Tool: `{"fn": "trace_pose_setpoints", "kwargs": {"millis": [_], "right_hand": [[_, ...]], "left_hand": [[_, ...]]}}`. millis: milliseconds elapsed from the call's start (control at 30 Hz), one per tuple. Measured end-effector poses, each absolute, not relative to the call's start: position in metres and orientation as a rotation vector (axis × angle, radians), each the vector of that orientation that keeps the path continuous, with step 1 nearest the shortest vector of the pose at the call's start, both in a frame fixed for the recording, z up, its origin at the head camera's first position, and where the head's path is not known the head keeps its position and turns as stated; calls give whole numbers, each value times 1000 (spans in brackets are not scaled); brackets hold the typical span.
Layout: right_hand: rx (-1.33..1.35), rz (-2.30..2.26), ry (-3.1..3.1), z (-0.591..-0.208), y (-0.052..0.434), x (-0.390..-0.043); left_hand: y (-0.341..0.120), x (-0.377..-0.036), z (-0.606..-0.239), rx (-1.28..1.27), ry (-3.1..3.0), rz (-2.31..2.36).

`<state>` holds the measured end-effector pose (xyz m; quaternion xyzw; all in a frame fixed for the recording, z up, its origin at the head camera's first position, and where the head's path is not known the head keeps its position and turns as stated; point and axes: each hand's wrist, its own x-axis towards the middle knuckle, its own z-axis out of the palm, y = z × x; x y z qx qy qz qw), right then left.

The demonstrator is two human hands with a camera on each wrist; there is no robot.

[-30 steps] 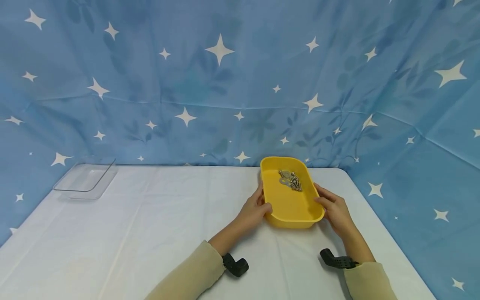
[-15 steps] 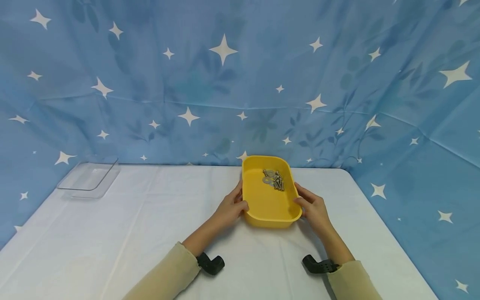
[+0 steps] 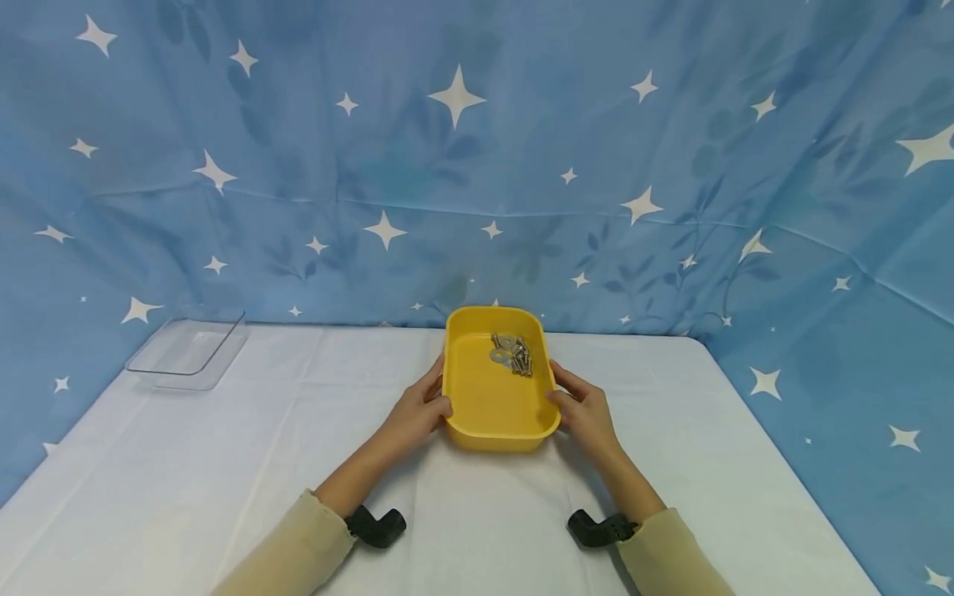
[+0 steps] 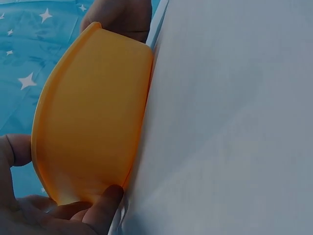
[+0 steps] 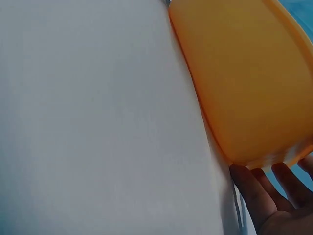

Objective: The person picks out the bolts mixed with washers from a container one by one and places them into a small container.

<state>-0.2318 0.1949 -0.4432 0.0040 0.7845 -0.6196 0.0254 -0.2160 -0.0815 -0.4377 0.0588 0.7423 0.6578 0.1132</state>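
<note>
A yellow plastic tray point(image 3: 495, 410) is gripped from both sides in the head view. My left hand point(image 3: 412, 416) holds its left wall, thumb over the rim and fingers against the outside. On the opposite wall, my right hand point(image 3: 587, 414) grips in the same way. Inside the tray, toward the back right, lie several metal screws point(image 3: 523, 360) and flat washers point(image 3: 498, 356). In both wrist views the tray's base is at or very near the white cloth; I cannot tell whether it touches. Fingertips of the right hand point(image 5: 281, 205) reach the tray's lower edge.
A clear, rectangular container point(image 3: 179, 356) stands at the table's far left corner. White cloth point(image 3: 313, 463) covers the table. Behind it and to the right hangs a blue curtain point(image 3: 402, 165) with white stars. Each wrist wears a black camera mount point(image 3: 376, 527).
Both hands have moved the yellow tray leftward, from the right side of the table to near the middle. The screws and washers stay in it. The head view has shifted slightly.
</note>
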Motion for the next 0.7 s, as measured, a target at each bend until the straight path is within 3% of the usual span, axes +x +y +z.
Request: {"fn": "trace_pose_setpoints", "kwargs": {"millis": [700], "right_hand": [[-78, -2110, 2341, -457, 118, -233]], "left_hand": [[-149, -209, -435, 153, 2419, 1764]]}}
